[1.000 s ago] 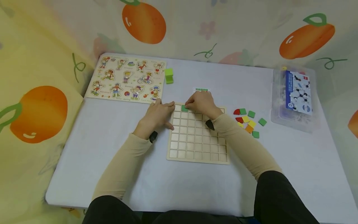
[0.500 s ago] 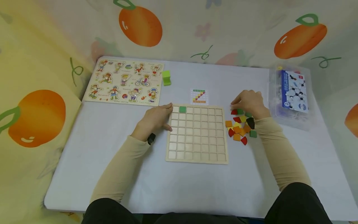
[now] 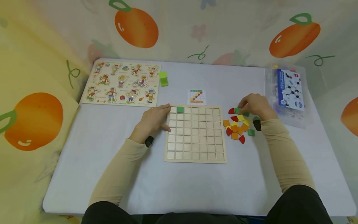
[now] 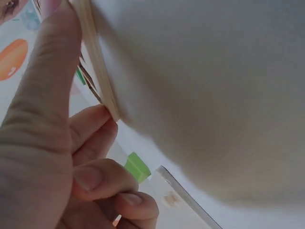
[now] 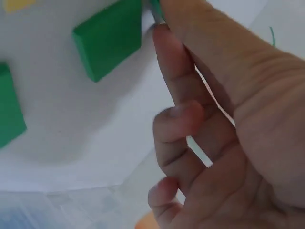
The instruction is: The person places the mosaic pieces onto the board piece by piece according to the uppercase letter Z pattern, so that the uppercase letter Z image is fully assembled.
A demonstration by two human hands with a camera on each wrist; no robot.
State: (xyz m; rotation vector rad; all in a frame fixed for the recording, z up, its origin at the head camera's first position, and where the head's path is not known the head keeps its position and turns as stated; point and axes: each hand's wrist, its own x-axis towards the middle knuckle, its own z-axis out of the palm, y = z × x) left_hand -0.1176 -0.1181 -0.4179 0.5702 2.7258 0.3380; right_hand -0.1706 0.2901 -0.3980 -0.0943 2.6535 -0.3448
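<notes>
L hand [image 3: 153, 119] rests flat w/ loose fingers on the board [image 3: 195, 134] edge, one green tile [image 3: 180, 109] seated top row. My R hand [image 3: 255, 105] pinches a green piece [image 3: 237, 110] at the pile [image 3: 237, 127]. I'd judge pickup step; next needs lift, carry to grid.

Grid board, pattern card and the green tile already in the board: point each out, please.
grid board [image 3: 195, 146]: head view, bare lower cells.
pattern card [image 3: 197, 96]: head view, middle of the card.
green tile [image 3: 180, 109]: head view, its top face.
</notes>
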